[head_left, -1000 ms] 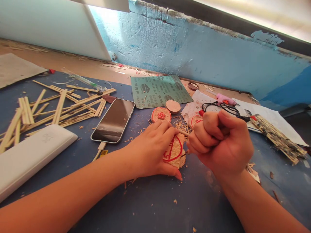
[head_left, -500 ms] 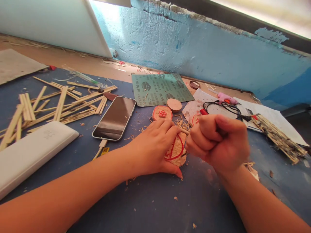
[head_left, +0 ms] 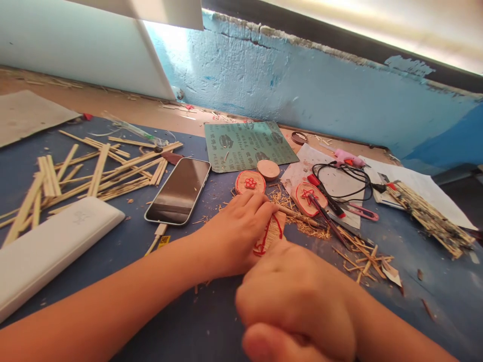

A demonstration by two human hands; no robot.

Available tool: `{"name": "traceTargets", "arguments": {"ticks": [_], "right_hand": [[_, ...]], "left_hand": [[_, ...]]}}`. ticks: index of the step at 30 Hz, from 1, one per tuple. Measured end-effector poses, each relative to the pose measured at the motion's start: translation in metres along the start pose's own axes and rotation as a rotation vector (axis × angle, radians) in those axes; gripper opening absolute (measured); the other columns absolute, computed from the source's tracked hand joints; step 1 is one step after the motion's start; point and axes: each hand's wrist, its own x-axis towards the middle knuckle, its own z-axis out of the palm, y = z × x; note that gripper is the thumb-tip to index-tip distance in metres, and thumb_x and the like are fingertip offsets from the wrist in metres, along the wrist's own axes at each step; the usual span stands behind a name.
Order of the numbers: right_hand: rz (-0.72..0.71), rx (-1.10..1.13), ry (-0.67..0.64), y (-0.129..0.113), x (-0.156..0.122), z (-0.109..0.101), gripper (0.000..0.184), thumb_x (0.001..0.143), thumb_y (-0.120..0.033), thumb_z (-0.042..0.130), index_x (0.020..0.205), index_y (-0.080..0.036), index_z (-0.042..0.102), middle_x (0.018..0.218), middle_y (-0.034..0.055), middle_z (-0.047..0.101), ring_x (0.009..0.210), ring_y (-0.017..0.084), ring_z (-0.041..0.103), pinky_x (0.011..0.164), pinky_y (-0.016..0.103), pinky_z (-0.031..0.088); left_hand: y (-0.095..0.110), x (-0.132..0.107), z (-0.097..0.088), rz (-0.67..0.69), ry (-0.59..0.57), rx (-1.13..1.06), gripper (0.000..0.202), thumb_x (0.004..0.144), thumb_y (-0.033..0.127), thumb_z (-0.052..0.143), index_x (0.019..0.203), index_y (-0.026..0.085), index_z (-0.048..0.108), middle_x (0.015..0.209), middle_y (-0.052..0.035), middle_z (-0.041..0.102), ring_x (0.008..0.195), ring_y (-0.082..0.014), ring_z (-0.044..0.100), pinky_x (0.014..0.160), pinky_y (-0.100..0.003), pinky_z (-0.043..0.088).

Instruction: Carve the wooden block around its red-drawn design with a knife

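Observation:
My left hand (head_left: 236,234) presses down on a flat wooden piece with red drawn lines (head_left: 269,232) on the blue table (head_left: 211,322), fingers curled over its left side. In front of it and close to the camera, my right hand (head_left: 298,304) is a closed fist; whatever it holds is hidden inside. It covers the near end of the wooden piece. Two round wooden discs with red drawings (head_left: 250,181) (head_left: 311,198) lie just beyond, among wood shavings (head_left: 302,223).
A phone (head_left: 178,191) on a cable, a white power bank (head_left: 49,249) and a heap of wooden sticks (head_left: 94,168) lie to the left. Sandpaper (head_left: 247,145), a plain disc (head_left: 268,169), a pink glue gun (head_left: 347,158), black cable, red tools and a stick bundle (head_left: 433,216) lie behind and right.
My right fist has dropped from beside the wooden piece to low and near the camera, uncovering the second red disc and tools. The left hand stays put.

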Motion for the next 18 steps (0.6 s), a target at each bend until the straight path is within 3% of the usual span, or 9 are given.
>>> {"name": "traceTargets", "arguments": {"ticks": [3, 5, 7, 10, 14, 18], "right_hand": [[-0.13, -0.262, -0.143, 0.0, -0.001, 0.01, 0.032, 0.094, -0.013, 0.06, 0.067, -0.023, 0.047, 0.063, -0.0055, 0.043, 0.058, 0.013, 0.034, 0.063, 0.033, 0.029], [-0.221, -0.303, -0.057, 0.0, -0.001, 0.008, 0.041, 0.103, -0.022, 0.052, 0.065, -0.023, 0.038, 0.063, -0.0043, 0.036, 0.058, 0.013, 0.031, 0.061, 0.033, 0.029], [-0.225, -0.144, 0.114, 0.002, 0.001, -0.001, 0.047, 0.105, -0.03, 0.052, 0.062, -0.023, 0.037, 0.06, -0.0043, 0.031, 0.055, 0.012, 0.028, 0.054, 0.031, 0.026], [-0.179, 0.133, 0.285, 0.005, 0.008, -0.021, 0.049, 0.102, -0.039, 0.055, 0.06, -0.025, 0.035, 0.055, -0.0074, 0.024, 0.046, 0.01, 0.018, 0.043, 0.026, 0.02], [-0.048, 0.505, 0.467, 0.01, 0.019, -0.048, 0.05, 0.093, -0.036, 0.061, 0.06, -0.026, 0.025, 0.051, -0.011, 0.015, 0.04, 0.006, 0.007, 0.036, 0.021, 0.017], [0.019, 0.582, 0.49, 0.013, 0.024, -0.059, 0.048, 0.091, -0.031, 0.059, 0.061, -0.026, 0.022, 0.049, -0.0118, 0.014, 0.04, 0.006, 0.006, 0.035, 0.018, 0.018]], "left_hand": [[0.001, 0.001, -0.002, -0.003, -0.004, 0.029, 0.042, 0.104, 0.034, 0.059, 0.14, 0.014, 0.061, 0.135, -0.0184, 0.064, 0.133, -0.0372, 0.058, 0.119, -0.058, 0.048], [0.001, 0.001, -0.003, 0.016, -0.011, 0.015, 0.053, 0.098, 0.051, 0.071, 0.137, 0.015, 0.063, 0.136, -0.018, 0.064, 0.136, -0.0411, 0.057, 0.121, -0.062, 0.046], [0.0, 0.001, -0.003, 0.025, -0.023, -0.009, 0.075, 0.081, 0.069, 0.086, 0.132, 0.018, 0.064, 0.141, -0.018, 0.062, 0.139, -0.0449, 0.054, 0.122, -0.064, 0.044], [-0.001, 0.001, 0.0, 0.005, -0.001, -0.023, 0.095, 0.065, 0.084, 0.089, 0.128, 0.018, 0.063, 0.142, -0.0198, 0.061, 0.137, -0.0447, 0.056, 0.119, -0.063, 0.048], [-0.001, 0.001, 0.001, 0.024, 0.042, -0.019, 0.107, 0.063, 0.091, 0.085, 0.134, 0.015, 0.061, 0.134, -0.0193, 0.065, 0.128, -0.0416, 0.06, 0.114, -0.06, 0.051], [0.002, 0.001, -0.002, 0.021, 0.032, -0.007, 0.101, 0.069, 0.084, 0.088, 0.137, 0.015, 0.06, 0.137, -0.02, 0.065, 0.13, -0.0412, 0.06, 0.114, -0.059, 0.051]]}}
